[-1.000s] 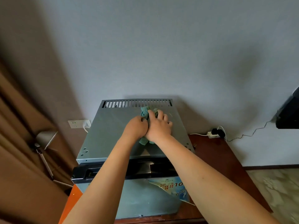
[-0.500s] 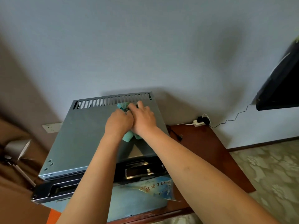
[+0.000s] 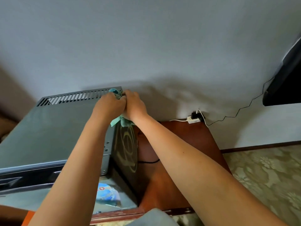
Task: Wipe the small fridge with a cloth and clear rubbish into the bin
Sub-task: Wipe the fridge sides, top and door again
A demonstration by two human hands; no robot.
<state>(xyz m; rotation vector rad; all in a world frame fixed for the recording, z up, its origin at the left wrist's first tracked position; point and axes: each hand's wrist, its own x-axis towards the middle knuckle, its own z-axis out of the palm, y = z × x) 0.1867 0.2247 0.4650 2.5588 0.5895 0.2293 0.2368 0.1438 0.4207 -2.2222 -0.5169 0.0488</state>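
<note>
Teal cloth [image 3: 121, 121], soft and crumpled, is now at the far right corner of the small grey metal fridge [image 3: 53, 132], where one second ago it was near the middle of the top, just before the vent slots [image 3: 76, 97]. The left hand [image 3: 110, 106] and the right hand [image 3: 136, 105] touch each other, and the fingers of both are curled down and pinch the bunched cloth between them; a part of the cloth shows beyond the knuckles and a part hangs under the wrists, over the right edge. The camera has also turned to the right, so the dark right side of the fridge, with pale swirl marks on it, comes into view above the reddish wooden bench [image 3: 182, 144].

I judge that the top is mostly wiped and the stroke has reached its corner. The right side wall is probably next. No bin is visible, and a blue and white plastic wrapper [image 3: 107, 194] lies at the near front of the fridge, so the rubbish part seems not yet done.
</note>
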